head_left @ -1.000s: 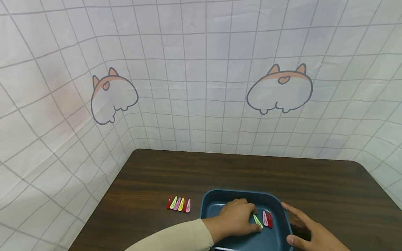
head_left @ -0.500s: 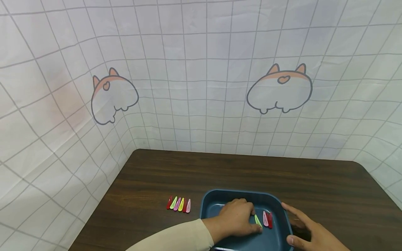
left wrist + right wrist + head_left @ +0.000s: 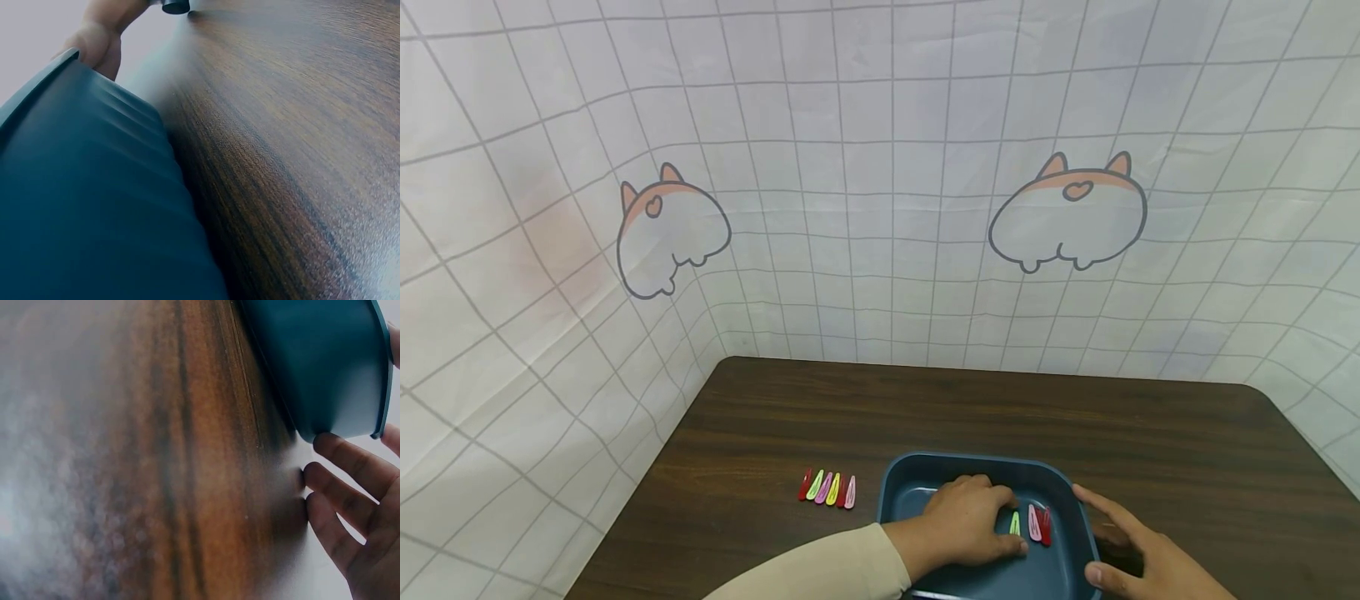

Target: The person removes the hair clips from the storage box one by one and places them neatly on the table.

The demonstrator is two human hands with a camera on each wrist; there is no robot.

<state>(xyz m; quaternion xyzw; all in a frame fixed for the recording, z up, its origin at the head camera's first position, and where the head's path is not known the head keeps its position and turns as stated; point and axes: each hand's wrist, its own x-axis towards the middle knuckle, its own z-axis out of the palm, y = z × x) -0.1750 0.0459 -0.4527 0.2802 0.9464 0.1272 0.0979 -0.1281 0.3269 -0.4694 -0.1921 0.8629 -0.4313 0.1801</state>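
Note:
In the head view, my left hand [image 3: 972,521] reaches into the blue tray [image 3: 977,461], palm down. A light green hair clip [image 3: 1015,523] stands between its thumb and forefinger, the lower end hidden by the thumb. Just right of it in the tray lie a pink hair clip [image 3: 1033,523] and a red hair clip [image 3: 1045,527] side by side. My right hand [image 3: 1138,546] rests against the tray's right side with fingers spread. From the right wrist, fingertips [image 3: 325,444] touch the tray's outer wall [image 3: 322,369], with other fingers near the table.
Left of the tray, several hair clips [image 3: 827,488] in red, green, purple, yellow and pink lie in a row on the dark wooden table [image 3: 760,417]. Behind the table hangs a white gridded curtain [image 3: 880,250]. The left wrist view shows the tray's outer wall [image 3: 106,187].
The green hair clip has turned from slanted to nearly upright, lined up more with the pink and red clips. My left thumb and forefinger have shifted slightly right; the right hand stays put.

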